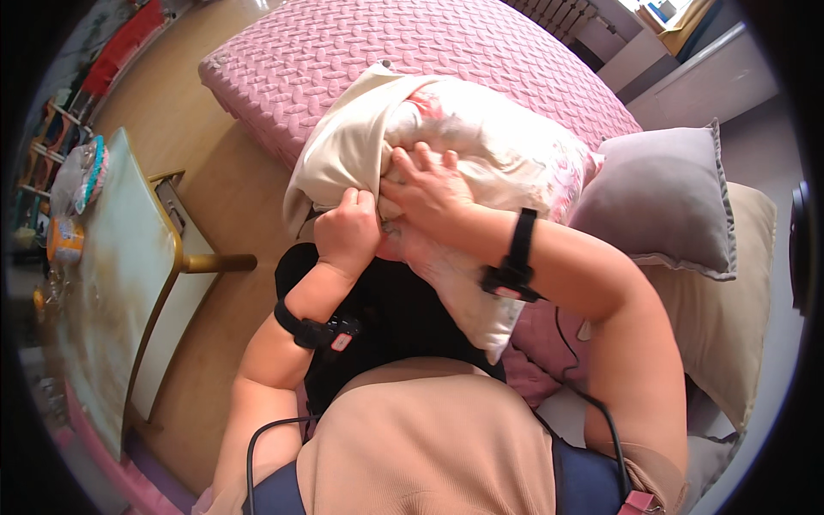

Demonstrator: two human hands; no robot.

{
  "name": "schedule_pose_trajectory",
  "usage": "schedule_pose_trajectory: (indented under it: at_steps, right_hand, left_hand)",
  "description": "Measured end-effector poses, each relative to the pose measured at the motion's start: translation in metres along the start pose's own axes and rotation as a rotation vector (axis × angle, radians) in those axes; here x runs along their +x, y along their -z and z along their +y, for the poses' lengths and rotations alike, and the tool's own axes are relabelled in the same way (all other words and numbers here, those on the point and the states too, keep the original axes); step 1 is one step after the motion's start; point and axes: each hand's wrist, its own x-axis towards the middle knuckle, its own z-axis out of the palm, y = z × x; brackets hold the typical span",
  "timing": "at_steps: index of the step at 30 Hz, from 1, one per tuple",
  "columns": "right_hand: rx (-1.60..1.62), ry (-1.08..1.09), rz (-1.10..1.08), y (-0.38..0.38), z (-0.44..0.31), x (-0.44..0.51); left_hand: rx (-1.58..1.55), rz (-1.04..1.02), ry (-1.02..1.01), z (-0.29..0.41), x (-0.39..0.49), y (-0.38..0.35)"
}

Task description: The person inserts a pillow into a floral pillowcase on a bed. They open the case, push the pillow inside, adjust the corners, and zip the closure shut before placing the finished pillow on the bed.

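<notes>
A white pillow with a pink floral print (pixel 515 138) lies across my lap and the bed's edge. A cream fabric pillowcase (pixel 351 138) covers its left end, with its edge running down beside my hands. My left hand (pixel 349 226) is closed in a fist on the lower part of that edge. Just to the right, my right hand (pixel 430 187) lies spread on the pillow, fingers apart, its fingertips near the pillowcase edge. Each forearm wears a black strap with a small device. The far end of the pillow inside the pillowcase is hidden.
A bed with a pink quilted cover (pixel 309 58) stretches ahead. At the right, a grey cushion (pixel 656 193) leans against a beige pillow (pixel 721 309). A glass-topped table (pixel 122 270) stands at the left, with an orange-labelled tub (pixel 65 241) on it. Black cables run along both arms.
</notes>
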Motion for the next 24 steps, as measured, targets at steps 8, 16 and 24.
schedule_pose_trajectory:
  at_steps: [8, 16, 24]
  right_hand:
    - [0.120, 0.075, 0.015, 0.022, 0.000, -0.017]
    - [0.637, -0.458, 0.004, 0.024, 0.221, -0.070]
    - [1.343, -0.638, -0.556, -0.045, 0.303, -0.013]
  left_hand:
    - [-0.297, 0.011, 0.104, -0.008, -0.018, 0.004]
    - [0.114, -0.031, -0.024, -0.015, -0.014, 0.040]
    - [-0.041, 0.004, -0.075, -0.009, 0.047, 0.043]
